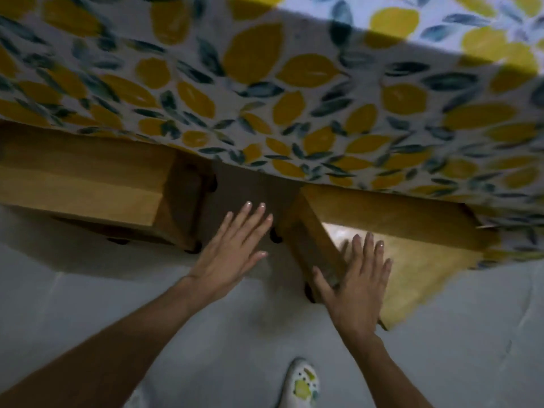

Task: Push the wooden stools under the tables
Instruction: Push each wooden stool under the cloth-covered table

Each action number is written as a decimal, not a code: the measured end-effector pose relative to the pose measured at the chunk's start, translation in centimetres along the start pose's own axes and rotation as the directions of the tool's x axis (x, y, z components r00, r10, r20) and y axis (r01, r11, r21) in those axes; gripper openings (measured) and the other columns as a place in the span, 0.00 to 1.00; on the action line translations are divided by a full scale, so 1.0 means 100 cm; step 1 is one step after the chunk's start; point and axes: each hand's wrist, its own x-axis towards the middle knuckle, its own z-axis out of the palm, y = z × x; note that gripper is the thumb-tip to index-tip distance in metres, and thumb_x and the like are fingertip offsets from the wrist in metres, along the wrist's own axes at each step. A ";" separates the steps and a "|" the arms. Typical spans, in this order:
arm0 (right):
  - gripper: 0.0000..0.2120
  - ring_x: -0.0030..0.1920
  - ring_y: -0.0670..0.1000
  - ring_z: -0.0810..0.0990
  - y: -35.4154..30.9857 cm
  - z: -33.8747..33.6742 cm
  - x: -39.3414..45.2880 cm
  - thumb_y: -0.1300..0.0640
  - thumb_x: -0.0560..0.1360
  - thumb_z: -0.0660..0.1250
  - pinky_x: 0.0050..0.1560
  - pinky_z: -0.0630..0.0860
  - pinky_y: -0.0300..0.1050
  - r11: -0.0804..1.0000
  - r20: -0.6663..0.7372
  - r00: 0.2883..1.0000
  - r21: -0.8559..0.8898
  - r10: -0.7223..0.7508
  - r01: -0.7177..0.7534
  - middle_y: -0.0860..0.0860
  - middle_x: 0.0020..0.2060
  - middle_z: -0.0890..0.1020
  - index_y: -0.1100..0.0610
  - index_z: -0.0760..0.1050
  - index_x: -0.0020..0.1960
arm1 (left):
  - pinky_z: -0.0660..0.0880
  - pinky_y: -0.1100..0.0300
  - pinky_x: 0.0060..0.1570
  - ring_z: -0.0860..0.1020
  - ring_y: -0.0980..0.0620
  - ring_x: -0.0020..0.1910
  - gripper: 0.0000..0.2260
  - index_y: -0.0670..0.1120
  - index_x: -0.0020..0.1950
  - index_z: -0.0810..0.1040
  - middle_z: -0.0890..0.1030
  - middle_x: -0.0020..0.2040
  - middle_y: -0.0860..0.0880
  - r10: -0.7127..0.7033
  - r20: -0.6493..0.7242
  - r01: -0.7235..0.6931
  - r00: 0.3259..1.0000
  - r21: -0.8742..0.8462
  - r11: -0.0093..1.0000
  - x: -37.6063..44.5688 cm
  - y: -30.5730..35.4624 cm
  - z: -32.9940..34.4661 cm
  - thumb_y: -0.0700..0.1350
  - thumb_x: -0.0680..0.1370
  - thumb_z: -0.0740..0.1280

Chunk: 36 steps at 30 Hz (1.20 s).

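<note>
Head view, looking steeply down at a table draped in a lemon-print tablecloth (294, 83), yellow fruit and dark blue-green leaves on a pale ground, hanging over the near edge and brightly lit at the upper right corner. Two wooden stools partly tucked beneath that hanging edge. Left stool (85, 178) at the left, its far part hidden under the cloth, the near part of its seat and one side panel exposed, dark round feet showing at its lower corners. Right stool (412, 245) at the right, angled, its far end under the cloth and its near corner jutting out over the grey floor (441, 348), a bright glare on its top. Right hand (357, 287) spread flat, fingers extended, palm lying on the near corner of the right stool, thumb over the corner edge toward the side face; pressing, not wrapped around anything. Left hand (232, 251) open, fingers straight and together, over the shadowed gap between the two stools, holding nothing; contact with either stool not discernible. Both forearms bare, reaching up from the bottom of the frame. A pale shoe (303, 384) with a yellow-and-green pattern on the floor at the bottom centre, between the arms. Slight motion blur overall.
</note>
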 end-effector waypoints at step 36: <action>0.57 0.76 0.57 0.37 0.216 -0.029 0.072 0.35 0.62 0.71 0.74 0.39 0.59 0.842 0.333 0.799 -0.027 -0.501 0.539 0.55 0.78 0.45 0.54 0.43 0.78 | 0.48 0.38 0.70 0.55 0.37 0.74 0.29 0.55 0.76 0.55 0.60 0.75 0.41 -0.071 0.077 0.052 0.995 0.218 0.975 0.082 0.195 0.044 0.65 0.77 0.42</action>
